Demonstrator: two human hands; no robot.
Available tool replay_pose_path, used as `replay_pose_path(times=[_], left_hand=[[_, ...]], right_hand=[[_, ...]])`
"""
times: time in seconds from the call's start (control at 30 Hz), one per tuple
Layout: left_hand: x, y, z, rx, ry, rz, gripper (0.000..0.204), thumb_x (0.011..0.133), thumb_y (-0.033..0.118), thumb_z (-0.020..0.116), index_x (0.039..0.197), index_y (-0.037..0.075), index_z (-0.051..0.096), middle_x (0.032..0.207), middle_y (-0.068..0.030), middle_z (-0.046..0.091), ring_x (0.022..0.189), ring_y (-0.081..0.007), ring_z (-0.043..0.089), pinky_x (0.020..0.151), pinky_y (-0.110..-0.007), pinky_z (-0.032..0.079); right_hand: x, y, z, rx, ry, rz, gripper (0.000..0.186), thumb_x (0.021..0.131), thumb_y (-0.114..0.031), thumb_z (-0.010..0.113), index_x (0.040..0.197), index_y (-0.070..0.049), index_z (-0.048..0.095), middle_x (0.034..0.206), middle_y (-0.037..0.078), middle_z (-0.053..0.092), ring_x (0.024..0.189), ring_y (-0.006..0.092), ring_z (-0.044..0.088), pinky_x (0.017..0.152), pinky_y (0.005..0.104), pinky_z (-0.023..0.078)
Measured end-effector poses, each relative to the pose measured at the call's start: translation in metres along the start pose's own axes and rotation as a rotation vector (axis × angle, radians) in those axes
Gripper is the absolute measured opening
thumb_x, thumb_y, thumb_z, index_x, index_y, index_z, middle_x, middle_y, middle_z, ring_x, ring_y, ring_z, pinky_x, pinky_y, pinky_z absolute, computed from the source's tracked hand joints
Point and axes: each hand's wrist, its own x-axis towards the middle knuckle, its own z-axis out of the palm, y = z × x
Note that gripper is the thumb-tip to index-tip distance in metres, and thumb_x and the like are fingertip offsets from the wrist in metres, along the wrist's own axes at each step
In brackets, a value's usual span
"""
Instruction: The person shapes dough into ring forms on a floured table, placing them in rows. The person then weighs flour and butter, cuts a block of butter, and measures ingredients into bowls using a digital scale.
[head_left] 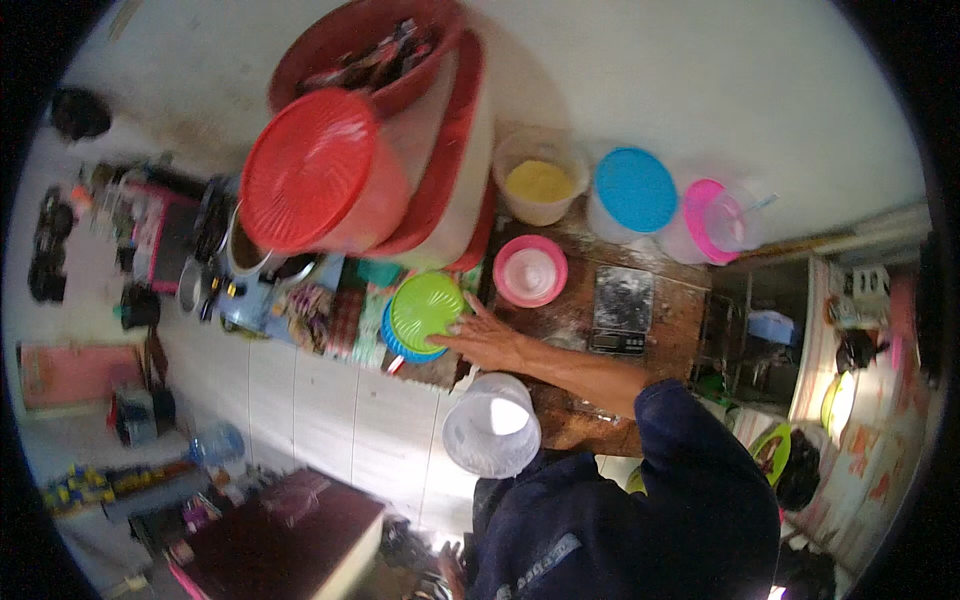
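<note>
My right arm, in a dark blue sleeve, stretches leftward across the table. My right hand (484, 335) has its fingers spread over the right edge of a round green lid (425, 308) and grips it there. Beneath that lid, the rim of a blue lid (398, 345) shows. A translucent white bucket (465, 430), open at the top, is at the table's near edge, close to my body. What supports it is hidden. Low in the picture, small and partly covered, my left hand (452, 568) hangs beside my body with its fingers apart.
On the floured table (680, 310) are a pink bowl (502, 275) with white powder, a scale (618, 343), a tub of yellow powder (540, 184), a blue-lidded tub (636, 188) and a pink-lidded tub (683, 240). A red-lidded container (308, 172) stands high at left.
</note>
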Motion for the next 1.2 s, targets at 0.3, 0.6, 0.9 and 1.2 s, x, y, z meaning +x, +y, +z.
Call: replay_pose_path(times=[0.3, 0.6, 0.9, 1.2], left_hand=[[0.033, -0.001, -0.011, 1.107, -0.019, 0.652, 0.037, 0.091, 0.027, 0.056, 0.121, 0.004, 0.059, 0.124, -0.0194, 0.057, 0.107, -0.0298, 0.059, 0.088, -0.035, 0.050], [0.018, 0.056, 0.017, -0.062, 0.005, 0.088, 0.052, 0.090, 0.038, 0.051, 0.135, 0.011, 0.042, 0.119, -0.0128, 0.056, 0.101, -0.0306, 0.056, 0.089, -0.044, 0.040], [0.030, 0.040, 0.001, -0.125, -0.091, 0.092, 0.041, 0.093, 0.033, 0.053, 0.130, 0.016, 0.046, 0.117, -0.0094, 0.058, 0.104, -0.0288, 0.056, 0.091, -0.042, 0.045], [0.032, 0.015, 0.006, -0.171, -0.150, 0.107, 0.046, 0.095, 0.035, 0.053, 0.135, 0.015, 0.043, 0.134, -0.0124, 0.047, 0.116, -0.0330, 0.050, 0.093, -0.047, 0.047]], right_hand=[[-0.164, 0.138, -0.110, -0.257, 0.655, 0.721, 0.026, 0.077, -0.009, 0.067, 0.102, -0.007, 0.058, 0.079, 0.014, 0.063, 0.078, 0.0366, 0.062, 0.076, 0.0495, 0.045], [-0.173, 0.204, -0.119, -0.067, 0.253, 0.641, 0.026, 0.065, -0.004, 0.073, 0.089, -0.001, 0.064, 0.087, 0.018, 0.067, 0.086, 0.0386, 0.062, 0.071, 0.0450, 0.050], [-0.151, 0.193, -0.115, -0.291, 0.155, 0.811, 0.028, 0.065, -0.009, 0.070, 0.091, -0.004, 0.059, 0.083, 0.015, 0.066, 0.082, 0.0371, 0.063, 0.067, 0.0500, 0.049], [-0.141, 0.266, -0.162, -0.148, 0.464, 0.782, 0.032, 0.079, -0.013, 0.058, 0.110, -0.013, 0.062, 0.108, 0.022, 0.060, 0.094, 0.0412, 0.062, 0.076, 0.0517, 0.051]])
